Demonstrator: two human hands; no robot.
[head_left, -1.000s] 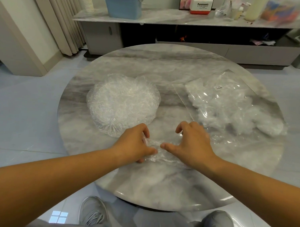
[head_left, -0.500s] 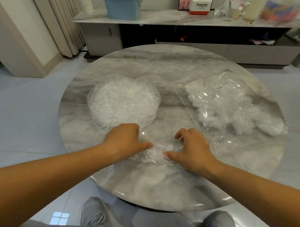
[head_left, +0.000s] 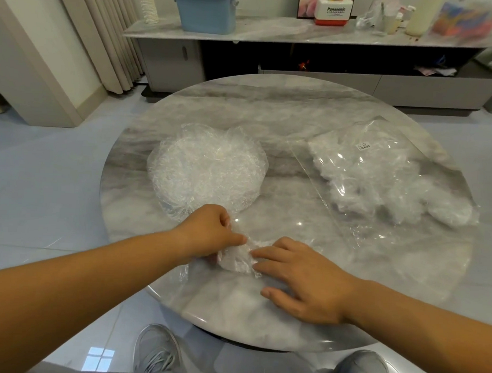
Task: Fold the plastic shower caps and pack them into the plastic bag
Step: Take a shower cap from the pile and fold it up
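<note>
Here, at the near edge of the round table [head_left: 270, 109], the left hand [head_left: 209, 232] pinches a crumpled shower cap [head_left: 236, 257] with curled fingers while the right hand [head_left: 302, 283], fingers flat, presses it, apparently to hold the fold — layers unreadable in the clear film — with the cap pile [head_left: 206, 171] far-left and the plastic bag [head_left: 387, 177] far-right.

Grey-veined marble table [head_left: 269, 117] — clear shower caps [head_left: 206, 168], blue bin [head_left: 207, 12].
</note>
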